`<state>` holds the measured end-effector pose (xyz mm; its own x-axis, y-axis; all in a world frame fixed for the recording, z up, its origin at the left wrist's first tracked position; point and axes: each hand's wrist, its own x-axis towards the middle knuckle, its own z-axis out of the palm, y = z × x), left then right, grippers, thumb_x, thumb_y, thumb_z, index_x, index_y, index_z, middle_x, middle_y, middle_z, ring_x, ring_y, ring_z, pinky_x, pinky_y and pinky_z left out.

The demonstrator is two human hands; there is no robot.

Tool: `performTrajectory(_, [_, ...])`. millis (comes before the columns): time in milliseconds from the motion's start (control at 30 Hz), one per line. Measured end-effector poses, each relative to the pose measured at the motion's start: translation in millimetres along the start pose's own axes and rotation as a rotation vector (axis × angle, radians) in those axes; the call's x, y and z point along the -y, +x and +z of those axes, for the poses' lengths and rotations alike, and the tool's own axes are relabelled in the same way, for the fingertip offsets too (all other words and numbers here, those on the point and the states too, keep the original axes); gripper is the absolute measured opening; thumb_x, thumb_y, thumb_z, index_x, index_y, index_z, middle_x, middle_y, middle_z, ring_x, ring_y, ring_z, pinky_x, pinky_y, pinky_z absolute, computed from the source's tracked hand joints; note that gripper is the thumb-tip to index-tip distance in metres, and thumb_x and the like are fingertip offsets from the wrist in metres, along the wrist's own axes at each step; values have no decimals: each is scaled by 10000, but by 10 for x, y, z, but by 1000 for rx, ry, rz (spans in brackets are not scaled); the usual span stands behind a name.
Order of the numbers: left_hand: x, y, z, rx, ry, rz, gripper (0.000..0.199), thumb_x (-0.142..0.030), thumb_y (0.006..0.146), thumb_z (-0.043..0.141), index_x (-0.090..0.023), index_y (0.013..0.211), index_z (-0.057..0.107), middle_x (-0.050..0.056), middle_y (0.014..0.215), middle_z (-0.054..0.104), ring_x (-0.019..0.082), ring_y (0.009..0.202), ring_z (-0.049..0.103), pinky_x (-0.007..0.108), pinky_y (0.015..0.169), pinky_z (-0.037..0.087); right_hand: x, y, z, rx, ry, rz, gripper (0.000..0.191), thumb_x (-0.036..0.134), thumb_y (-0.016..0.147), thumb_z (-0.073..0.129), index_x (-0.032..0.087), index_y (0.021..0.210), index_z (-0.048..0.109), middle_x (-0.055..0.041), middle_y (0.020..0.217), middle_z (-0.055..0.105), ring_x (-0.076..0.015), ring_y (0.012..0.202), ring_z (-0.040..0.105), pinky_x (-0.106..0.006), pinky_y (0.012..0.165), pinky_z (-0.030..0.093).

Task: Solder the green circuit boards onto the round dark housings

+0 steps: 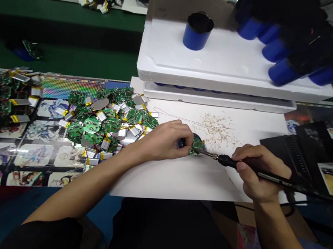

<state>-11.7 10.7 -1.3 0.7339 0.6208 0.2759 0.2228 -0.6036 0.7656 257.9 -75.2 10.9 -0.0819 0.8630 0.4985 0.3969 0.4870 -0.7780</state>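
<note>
My left hand (163, 142) pinches a small green circuit board (196, 147) between its fingers (182, 132); my right hand (258, 170) grips a soldering iron (227, 161), tip touching the board. A heap of green boards with batteries (107, 120) sits at 10 o'clock.

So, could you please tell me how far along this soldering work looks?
Done, it seems: a heap of green circuit boards with silver pouch batteries. In hand: the right hand holds a soldering iron to a small green board held by the left hand. Remaining, perhaps: the blue cylinders on white foam, role unclear.
</note>
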Motion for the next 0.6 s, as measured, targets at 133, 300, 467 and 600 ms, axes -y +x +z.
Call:
performTrajectory(133, [4, -4, 8, -1, 5, -3, 131, -92, 898, 631, -205, 850, 674, 29, 944, 771, 186, 906, 660, 320, 867, 493, 9, -13, -1, 17, -22, 28, 18, 249, 908, 725, 233, 902, 729, -9, 717, 688, -180, 622, 653, -296, 543, 509])
performTrajectory(300, [5, -2, 5, -3, 1, 1, 135, -85, 892, 629, -205, 849, 674, 25, 937, 765, 183, 894, 649, 318, 852, 484, 15, -20, -7, 24, -25, 42, 17, 242, 908, 721, 230, 896, 723, -4, 715, 686, -175, 628, 656, -287, 544, 513])
performTrajectory(467, [0, 0, 1, -9, 7, 16, 144, -75, 890, 627, -205, 844, 669, 23, 922, 760, 182, 877, 641, 318, 847, 481, 26, -8, -17, 46, -55, 23, 18, 215, 900, 709, 232, 895, 712, 5, 705, 681, -164, 613, 653, -275, 530, 502])
performTrajectory(600, [-6, -2, 1, -7, 10, 10, 151, -69, 883, 628, -207, 841, 672, 23, 921, 760, 186, 875, 638, 325, 838, 480, 73, 25, -26, 75, -108, 7, 25, 211, 893, 702, 232, 880, 703, 11, 682, 673, -155, 577, 643, -266, 497, 476])
